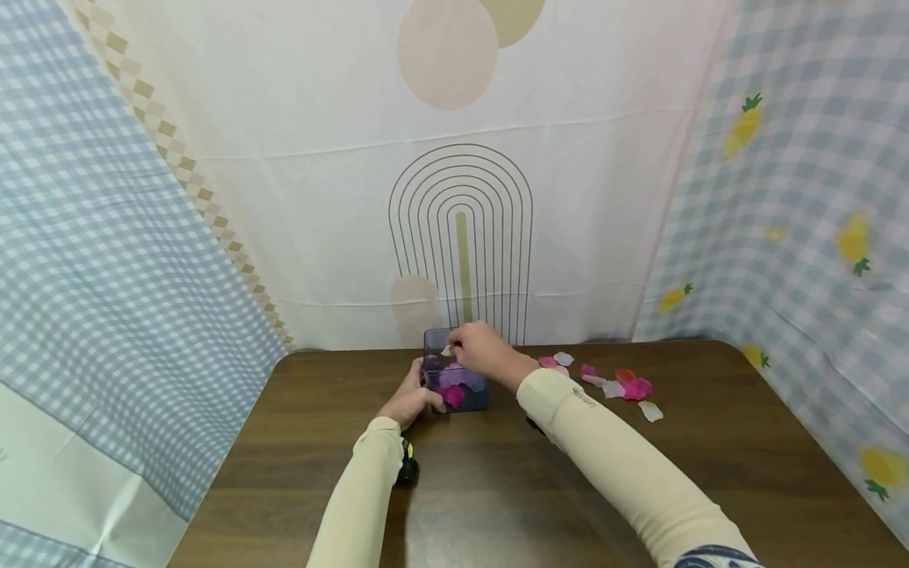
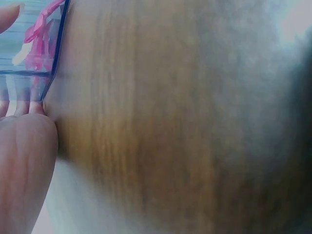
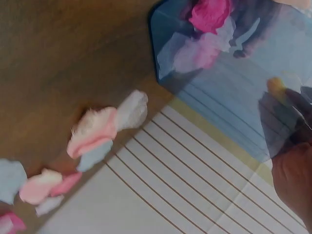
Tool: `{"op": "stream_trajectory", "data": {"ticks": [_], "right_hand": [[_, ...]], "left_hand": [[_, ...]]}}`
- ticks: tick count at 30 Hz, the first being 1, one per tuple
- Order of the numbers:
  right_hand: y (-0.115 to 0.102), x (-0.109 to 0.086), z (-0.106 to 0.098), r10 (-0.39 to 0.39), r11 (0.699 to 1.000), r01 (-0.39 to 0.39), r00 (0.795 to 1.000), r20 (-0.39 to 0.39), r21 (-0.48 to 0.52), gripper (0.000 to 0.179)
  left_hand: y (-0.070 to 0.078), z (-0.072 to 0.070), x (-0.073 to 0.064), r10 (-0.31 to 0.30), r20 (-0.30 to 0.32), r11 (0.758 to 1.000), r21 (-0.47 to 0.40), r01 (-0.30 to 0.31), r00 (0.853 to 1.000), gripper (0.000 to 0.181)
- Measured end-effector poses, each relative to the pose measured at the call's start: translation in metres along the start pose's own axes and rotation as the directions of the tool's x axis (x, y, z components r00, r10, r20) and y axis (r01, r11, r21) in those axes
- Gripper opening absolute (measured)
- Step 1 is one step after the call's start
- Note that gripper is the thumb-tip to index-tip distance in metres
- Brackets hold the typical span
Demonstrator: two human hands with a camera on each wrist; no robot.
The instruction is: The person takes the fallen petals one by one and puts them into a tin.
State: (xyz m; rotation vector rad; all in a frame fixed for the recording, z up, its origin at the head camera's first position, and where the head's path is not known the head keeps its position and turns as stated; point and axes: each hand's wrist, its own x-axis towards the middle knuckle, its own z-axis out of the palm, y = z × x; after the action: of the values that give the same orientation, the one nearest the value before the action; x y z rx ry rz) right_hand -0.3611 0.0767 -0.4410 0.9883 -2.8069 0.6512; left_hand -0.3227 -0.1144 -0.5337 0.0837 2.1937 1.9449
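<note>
A clear blue-tinted box [image 1: 474, 398] stands at the back of the table, with magenta petals [image 1: 452, 394] and pale petals inside it. My left hand [image 1: 410, 394] grips its left side, thumb toward the front; part of that hand and the box wall [image 2: 59, 44] appear in the left wrist view. Over the box's opening, my right hand [image 1: 484, 349] pinches a small white petal [image 1: 447, 351]. Through the tinted wall in the right wrist view, the fingers of my right hand [image 3: 295, 168] are seen; the petal there is faint.
Loose petals lie to the right of the box: magenta ones [image 1: 637, 388], a white one [image 1: 650, 411], pink and white ones [image 3: 92, 131] near the back edge. Behind the brown wooden table [image 1: 298, 442] hangs a patterned cloth [image 1: 341, 237]; checked cloth [image 1: 802, 260] flanks it.
</note>
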Motion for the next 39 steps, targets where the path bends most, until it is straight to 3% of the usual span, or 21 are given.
{"op": "stream_trajectory", "data": {"ticks": [8, 19, 26, 31, 35, 39], "right_hand": [[-0.006, 0.007, -0.007, 0.041, 0.999, -0.035, 0.987, 0.153, -0.039, 0.020], [-0.006, 0.007, -0.006, 0.090, 0.995, -0.082, 0.978, 0.189, -0.050, 0.020], [-0.005, 0.007, -0.004, 0.076, 0.997, -0.071, 0.983, 0.167, -0.033, 0.021], [-0.002, 0.001, -0.006, 0.041, 0.998, -0.046, 0.993, 0.115, 0.038, 0.025], [0.004, -0.014, -0.017, 0.008, 0.992, -0.011, 1.000, 0.026, 0.128, 0.030], [0.022, -0.044, -0.040, -0.017, 0.982, 0.033, 0.996, -0.084, 0.185, 0.032]], "left_hand": [[0.000, 0.001, 0.000, 0.008, -0.010, 1.000, 0.000, -0.008, 1.000, 0.101], [0.001, 0.004, -0.003, 0.004, -0.013, 1.000, -0.001, -0.004, 1.000, 0.100], [0.002, 0.005, -0.004, 0.000, -0.013, 1.000, -0.005, 0.000, 1.000, 0.100], [0.002, 0.005, -0.005, 0.008, -0.012, 1.000, 0.010, -0.008, 1.000, 0.100], [0.003, 0.005, -0.005, 0.020, -0.021, 1.000, 0.015, -0.020, 1.000, 0.101], [0.003, 0.006, -0.005, 0.024, -0.022, 0.999, 0.025, -0.023, 0.999, 0.100]]}}
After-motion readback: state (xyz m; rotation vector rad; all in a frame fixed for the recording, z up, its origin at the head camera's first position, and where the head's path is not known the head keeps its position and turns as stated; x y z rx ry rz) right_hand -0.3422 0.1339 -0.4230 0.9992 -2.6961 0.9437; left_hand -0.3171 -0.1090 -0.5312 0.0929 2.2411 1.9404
